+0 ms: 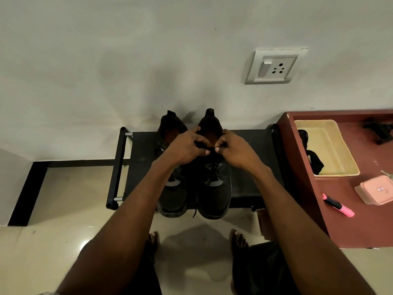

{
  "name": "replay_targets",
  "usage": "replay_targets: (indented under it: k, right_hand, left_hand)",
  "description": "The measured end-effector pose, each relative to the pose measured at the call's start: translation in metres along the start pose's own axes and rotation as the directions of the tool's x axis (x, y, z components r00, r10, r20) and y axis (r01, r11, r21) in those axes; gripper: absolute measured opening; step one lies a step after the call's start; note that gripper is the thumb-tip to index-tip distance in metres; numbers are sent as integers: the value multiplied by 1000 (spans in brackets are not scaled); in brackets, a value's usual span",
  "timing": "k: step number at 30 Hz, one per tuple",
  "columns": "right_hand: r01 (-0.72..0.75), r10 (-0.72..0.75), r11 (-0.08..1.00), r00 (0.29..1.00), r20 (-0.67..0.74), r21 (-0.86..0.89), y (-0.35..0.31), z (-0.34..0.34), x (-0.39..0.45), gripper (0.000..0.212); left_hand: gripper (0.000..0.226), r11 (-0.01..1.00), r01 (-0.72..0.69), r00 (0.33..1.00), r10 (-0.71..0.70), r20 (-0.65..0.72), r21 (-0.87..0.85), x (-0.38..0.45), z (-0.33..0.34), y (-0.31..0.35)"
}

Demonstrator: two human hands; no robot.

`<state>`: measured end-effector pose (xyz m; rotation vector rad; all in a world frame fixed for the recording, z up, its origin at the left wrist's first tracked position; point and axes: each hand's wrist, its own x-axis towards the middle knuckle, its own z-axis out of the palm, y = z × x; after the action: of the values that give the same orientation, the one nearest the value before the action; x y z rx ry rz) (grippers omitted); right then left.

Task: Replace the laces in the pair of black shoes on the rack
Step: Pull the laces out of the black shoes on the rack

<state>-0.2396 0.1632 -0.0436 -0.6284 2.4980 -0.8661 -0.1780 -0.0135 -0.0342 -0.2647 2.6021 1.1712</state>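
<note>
Both hands, left hand (pixel 184 146) & right hand (pixel 230 151), pinch the lace (pixel 209 151) atop right shoe (pixel 214 184); yank too hard & knot prob jams.

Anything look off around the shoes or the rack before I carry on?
One small thing: a loose lace end dangles over the rack's front edge between the two black shoes. Both shoes stand upright side by side. The left hand and right hand pinch at the right-side shoe's top laces.
</note>
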Motion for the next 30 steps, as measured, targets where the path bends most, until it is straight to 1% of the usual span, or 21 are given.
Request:
replay_targets:
  k: [3,5,7,9,10,11,13,15,17,19,21,22,24,27,29,30]
  right_hand:
    - [-12,14,998,1000,-24,61,-2,1,-5,7]
    - [-23,27,995,999,-39,97,-2,2,-5,7]
    - [-39,54,982,996,-75,186,-1,1,-4,4]
    - [-73,117,935,987,-107,347,1,-4,-2,11]
    - [-87,141,913,984,-108,398,2,-6,-1,15]
    - [-88,143,915,984,-111,395,3,-8,-1,18]
    - [-92,124,967,984,-126,239,4,-8,-3,20]
    - [-98,111,989,987,-118,108,2,-4,-6,18]
    - [-51,53,999,995,-85,18,1,-1,-8,16]
    - [14,-18,998,998,-56,-56,1,0,-9,14]
    - [80,-82,991,997,-14,-110,4,0,-11,23]
    - [104,-105,986,994,0,-132,5,3,-12,28]
    - [122,-125,984,992,-8,-130,6,7,-17,29]
    - [143,-147,980,989,-17,-136,5,10,-18,21]
    - [122,-127,986,991,-32,-115,5,8,-15,13]
    - [86,-90,994,995,-50,-74,6,6,-14,7]
  left_hand:
    - [15,995,-11,998,17,-53,96,3,6,3]
    - [13,992,-14,998,22,-65,124,2,7,6]
    - [19,994,-29,997,36,-63,109,1,5,6]
    - [34,995,-50,998,54,-41,86,-4,1,7]
    - [39,994,-52,998,54,-21,92,-6,0,8]
    - [42,992,-48,999,49,-7,115,-7,1,9]
    - [47,988,-52,998,56,-24,145,-9,9,13]
    - [46,982,-96,991,110,-78,163,-10,18,16]
    - [44,967,-126,987,144,-68,221,-12,24,17]
    - [45,955,-128,990,141,-30,266,-12,26,15]
    - [45,956,-136,989,147,-26,261,-13,26,11]
    - [43,956,-147,987,158,-23,253,-13,25,9]
    - [36,953,-181,982,190,-13,242,-14,23,6]
    - [22,947,-232,971,241,-12,220,-16,20,1]
    - [16,956,-243,964,257,-71,166,-15,19,-2]
    - [15,965,-234,961,248,-119,120,-14,18,-4]
